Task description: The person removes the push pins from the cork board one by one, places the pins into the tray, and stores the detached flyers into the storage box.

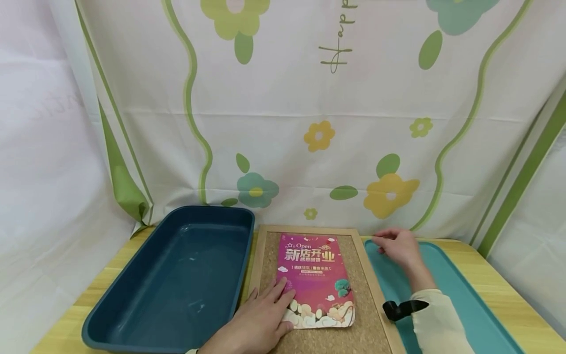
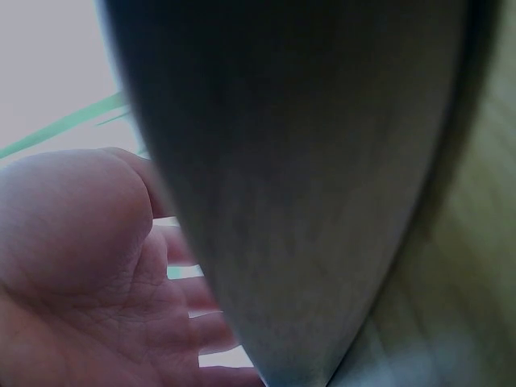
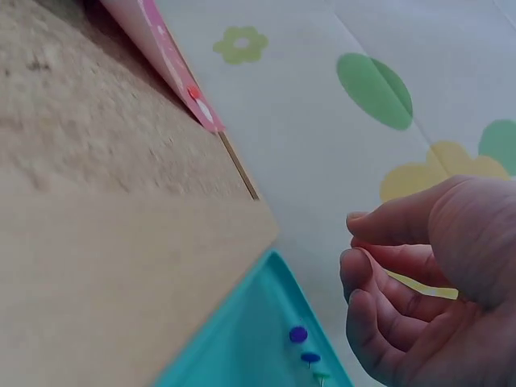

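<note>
A purple-pink poster (image 1: 316, 290) with gold and white lettering lies on a wood-framed cork board (image 1: 367, 314). My left hand (image 1: 258, 319) rests on the poster's lower left edge, fingers spread. In the left wrist view, its palm (image 2: 81, 266) shows beside a dark blurred surface that hides the fingertips. Over the far left corner of the teal tray (image 1: 451, 290) hovers my right hand (image 1: 400, 248). Its fingers are bent, thumb and index tips close together; whether something small sits between them is unclear. Purple (image 3: 298, 334) and blue push pins (image 3: 310, 357) stand in the tray.
A deep dark blue basin (image 1: 172, 280) stands left of the cork board. A red dot like a pin head (image 3: 193, 93) shows at a poster corner. Behind everything hangs a flower-printed cloth (image 1: 283, 152). The wooden tabletop (image 1: 499, 275) shows along the right side.
</note>
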Demonstrator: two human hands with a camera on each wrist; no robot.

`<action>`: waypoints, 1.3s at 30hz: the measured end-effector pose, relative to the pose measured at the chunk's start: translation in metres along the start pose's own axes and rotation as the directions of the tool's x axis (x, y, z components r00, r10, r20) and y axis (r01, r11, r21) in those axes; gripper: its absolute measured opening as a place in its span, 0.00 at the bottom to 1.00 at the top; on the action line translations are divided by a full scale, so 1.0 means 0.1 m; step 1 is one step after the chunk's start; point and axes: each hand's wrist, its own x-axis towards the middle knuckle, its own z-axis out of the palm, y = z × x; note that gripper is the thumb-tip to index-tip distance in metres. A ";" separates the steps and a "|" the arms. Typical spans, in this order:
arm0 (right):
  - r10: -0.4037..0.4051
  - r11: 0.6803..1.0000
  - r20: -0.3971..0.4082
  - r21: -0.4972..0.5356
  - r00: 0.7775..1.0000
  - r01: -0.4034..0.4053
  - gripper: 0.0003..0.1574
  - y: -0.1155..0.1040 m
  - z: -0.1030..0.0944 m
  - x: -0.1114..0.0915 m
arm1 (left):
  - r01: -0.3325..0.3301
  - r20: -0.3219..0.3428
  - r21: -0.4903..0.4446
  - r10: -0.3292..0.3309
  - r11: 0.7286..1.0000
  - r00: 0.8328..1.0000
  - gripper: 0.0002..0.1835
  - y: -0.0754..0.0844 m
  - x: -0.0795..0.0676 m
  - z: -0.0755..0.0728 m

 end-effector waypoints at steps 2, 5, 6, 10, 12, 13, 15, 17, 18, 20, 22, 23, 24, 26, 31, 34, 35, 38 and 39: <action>-0.016 1.000 0.005 -0.012 1.000 0.016 0.19 -0.04 0.04 -0.01 | 0.000 0.001 0.001 0.000 1.000 1.000 0.34 0.00 0.00 0.01; -0.038 0.999 0.009 -0.029 0.999 0.038 0.18 -0.10 0.08 -0.02 | 0.003 0.001 0.000 -0.003 1.000 1.000 0.34 0.00 0.01 0.01; -0.042 0.999 0.010 -0.032 0.999 0.042 0.18 -0.11 0.09 -0.02 | 0.003 0.002 -0.001 -0.003 1.000 1.000 0.34 0.00 0.01 0.01; -0.050 0.998 0.031 -0.027 0.998 0.051 0.18 -0.20 0.15 -0.04 | 0.000 0.000 0.000 0.000 1.000 1.000 0.34 -0.01 0.01 0.02; -0.061 0.998 0.044 -0.017 0.997 0.062 0.18 -0.25 0.18 -0.05 | 0.000 0.000 0.001 0.000 1.000 1.000 0.34 -0.01 0.01 0.02; -0.069 0.997 0.048 -0.015 0.996 0.070 0.18 -0.27 0.20 -0.06 | -0.002 0.000 0.002 0.002 1.000 1.000 0.35 -0.01 0.01 0.02; -0.087 0.996 0.056 -0.018 0.995 0.088 0.17 -0.32 0.23 -0.07 | -0.003 0.000 0.006 0.003 1.000 1.000 0.35 -0.01 0.01 0.01; -0.103 0.994 0.066 -0.022 0.992 0.105 0.16 -0.36 0.26 -0.08 | -0.005 0.001 0.007 0.005 1.000 1.000 0.35 -0.01 0.01 0.01; -0.109 0.993 0.070 -0.030 0.992 0.112 0.16 -0.39 0.28 -0.08 | -0.006 0.001 0.008 0.006 1.000 1.000 0.35 -0.01 0.01 0.01; -0.115 0.992 0.076 -0.045 0.990 0.118 0.14 -0.42 0.32 -0.08 | -0.005 -0.001 0.007 0.005 1.000 1.000 0.35 -0.01 0.01 0.01; -0.118 0.991 0.083 -0.054 0.990 0.122 0.13 -0.46 0.35 -0.09 | -0.002 -0.001 0.005 0.002 1.000 1.000 0.35 0.00 0.01 0.01; -0.116 0.991 0.086 -0.056 0.989 0.121 0.13 -0.48 0.37 -0.08 | 0.000 -0.001 0.005 0.000 1.000 1.000 0.35 0.00 0.02 0.01; -0.115 0.991 0.088 -0.059 0.989 0.120 0.13 -0.49 0.39 -0.07 | 0.002 -0.001 0.004 -0.002 1.000 1.000 0.35 0.00 0.02 0.01; -0.106 0.992 0.094 -0.056 0.990 0.112 0.13 -0.52 0.42 -0.06 | 0.006 -0.001 0.005 -0.006 1.000 1.000 0.35 0.00 0.02 0.01; -0.101 0.994 0.130 -0.026 0.986 0.105 0.15 -0.55 0.48 0.00 | 0.009 -0.002 0.003 -0.009 1.000 1.000 0.35 0.00 0.02 0.01; -0.098 0.995 0.151 0.002 0.984 0.099 0.16 -0.55 0.52 0.03 | 0.008 -0.004 0.005 -0.008 1.000 1.000 0.35 0.00 0.01 0.02; -0.094 0.996 0.154 0.009 0.984 0.094 0.16 -0.55 0.53 0.04 | 0.008 -0.004 0.007 -0.008 1.000 1.000 0.35 0.00 0.01 0.01; -0.078 0.997 0.160 0.036 0.984 0.073 0.16 -0.54 0.56 0.07 | 0.005 -0.006 0.014 -0.005 1.000 1.000 0.35 0.01 0.01 0.02; -0.072 0.997 0.163 0.048 0.984 0.065 0.16 -0.54 0.57 0.07 | 0.004 -0.006 0.017 -0.004 1.000 1.000 0.35 0.01 0.01 0.02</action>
